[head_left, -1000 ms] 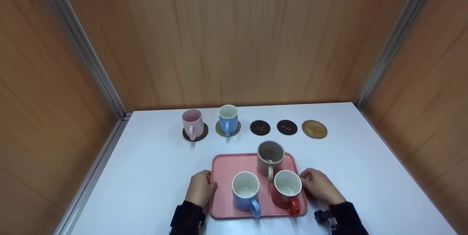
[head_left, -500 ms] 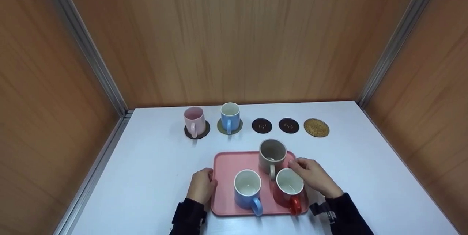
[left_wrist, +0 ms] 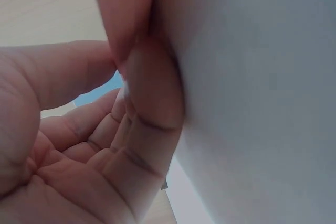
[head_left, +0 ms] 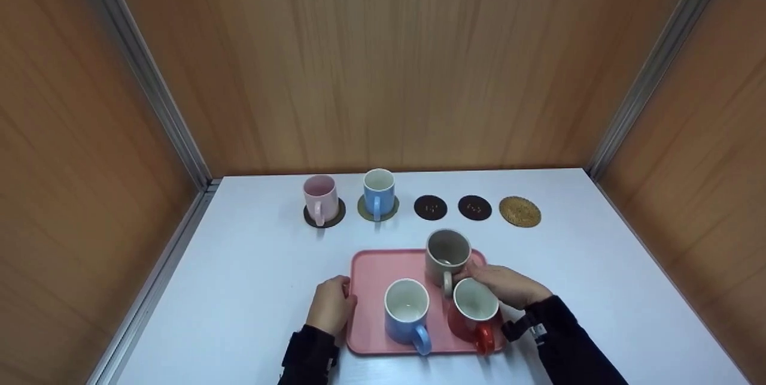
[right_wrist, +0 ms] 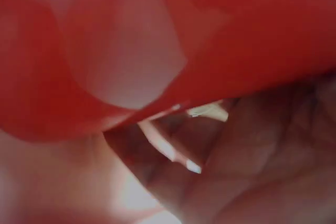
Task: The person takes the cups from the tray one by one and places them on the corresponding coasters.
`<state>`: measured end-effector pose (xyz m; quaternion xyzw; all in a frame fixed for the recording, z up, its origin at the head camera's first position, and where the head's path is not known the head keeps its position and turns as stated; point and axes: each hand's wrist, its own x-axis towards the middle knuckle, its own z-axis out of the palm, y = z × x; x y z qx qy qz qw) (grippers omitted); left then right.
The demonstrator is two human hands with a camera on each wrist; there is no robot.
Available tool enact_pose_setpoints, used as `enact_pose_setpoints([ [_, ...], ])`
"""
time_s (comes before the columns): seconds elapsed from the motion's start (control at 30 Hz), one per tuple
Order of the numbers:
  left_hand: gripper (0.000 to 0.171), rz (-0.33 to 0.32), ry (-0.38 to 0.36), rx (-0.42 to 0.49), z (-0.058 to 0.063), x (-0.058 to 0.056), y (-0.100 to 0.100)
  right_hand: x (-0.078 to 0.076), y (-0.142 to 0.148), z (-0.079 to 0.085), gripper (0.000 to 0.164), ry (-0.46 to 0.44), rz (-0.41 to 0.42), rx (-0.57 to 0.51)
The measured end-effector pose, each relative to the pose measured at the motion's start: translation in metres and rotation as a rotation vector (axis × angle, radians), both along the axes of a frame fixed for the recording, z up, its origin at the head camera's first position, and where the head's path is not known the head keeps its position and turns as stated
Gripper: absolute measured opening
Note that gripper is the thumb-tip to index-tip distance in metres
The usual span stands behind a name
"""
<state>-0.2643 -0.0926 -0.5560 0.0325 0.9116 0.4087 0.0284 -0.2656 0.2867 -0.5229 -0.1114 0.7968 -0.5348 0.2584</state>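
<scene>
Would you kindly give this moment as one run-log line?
left hand: pinches pink tray | right hand: at gray mug, beside red mug

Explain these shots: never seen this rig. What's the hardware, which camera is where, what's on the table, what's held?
No machine: a person works bare-handed. The wide view is from a head-worn camera; the two close-ups come from cameras worn on the left and right wrists.

At the back of the white table, a pale pink mug and light-blue mug stand on round coasters; three more coasters hold nothing. Nearer, a pink rectangular tray carries a blue mug, grey mug and red mug.

The left hand pinches the tray's edge. The right hand's fingers are beside the grey mug, behind the red one; a firm grip isn't visible.
</scene>
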Motion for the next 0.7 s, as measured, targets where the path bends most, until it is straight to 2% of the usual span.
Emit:
enact_pose_setpoints([
  [0.13, 0.030, 0.007, -0.011, 0.004, 0.000, 0.000, 0.000, -0.001, 0.000, -0.003, 0.078, -0.078, 0.047, -0.126],
  [0.23, 0.031, 0.009, -0.030, 0.011, -0.001, 0.000, 0.000, -0.003, 0.001, -0.007, 0.085, -0.142, 0.109, -0.254],
  [0.33, 0.032, 0.010, -0.033, 0.015, -0.002, 0.000, -0.001, -0.004, 0.001, -0.011, 0.089, -0.166, 0.187, -0.357],
  [0.5, 0.031, -0.001, -0.002, 0.009, -0.002, 0.002, -0.002, -0.005, 0.003, -0.015, 0.090, -0.156, 0.271, -0.437],
  [0.7, 0.032, -0.017, 0.060, -0.021, -0.002, 0.002, -0.003, -0.007, 0.004, -0.016, 0.087, -0.189, 0.293, -0.477],
])
